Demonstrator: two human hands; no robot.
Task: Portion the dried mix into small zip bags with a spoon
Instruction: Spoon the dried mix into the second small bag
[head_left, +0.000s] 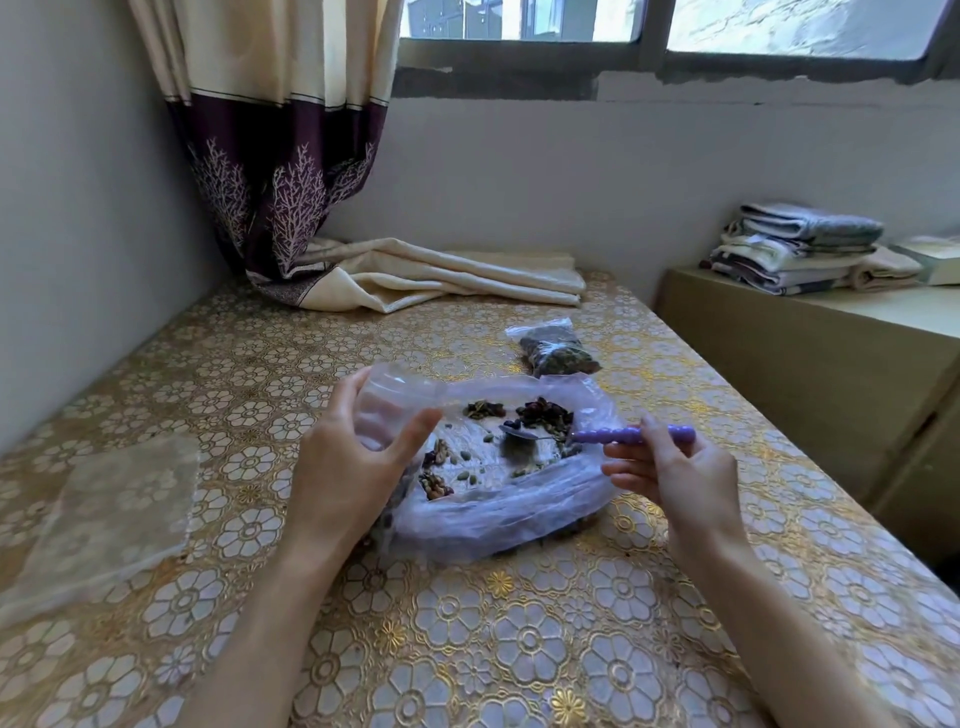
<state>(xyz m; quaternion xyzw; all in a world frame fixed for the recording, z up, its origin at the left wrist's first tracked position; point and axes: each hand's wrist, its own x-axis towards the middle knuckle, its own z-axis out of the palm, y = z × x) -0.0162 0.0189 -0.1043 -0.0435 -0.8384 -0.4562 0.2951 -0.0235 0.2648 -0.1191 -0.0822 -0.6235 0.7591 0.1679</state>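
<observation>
Closest in, the worktop (467, 623) had that gold floral plastic cover, and both hands were working over it. The left hand (348, 467) had its grip curled round one small clear zip bag (395, 400), thumb and fingers holding it up above the big bag; I couldn't tell if its mouth was properly open. That thing looked featherlight, floppy and slick, so I'd say pinching it near the zip edge is the way to go, or it'll fold on you. The right hand (680, 478) had its grip pinched on the purple handle of one spoon (597, 435), whose metal bowl was down among the mix. The spoon looked stiff and easy to steer from the handle end. The dried mix (519, 421) sat loose in one big, crinkly plastic bag (498, 509) lying on the worktop between the hands; dry, light bits that I'd guess roll off a spoon easily. Left of that was a flat stack of empty clear bags (114, 509), count unreadable. Further back sat one filled zip bag (556, 351), then a curtain (415, 275) and some folded towels (800, 249).
</observation>
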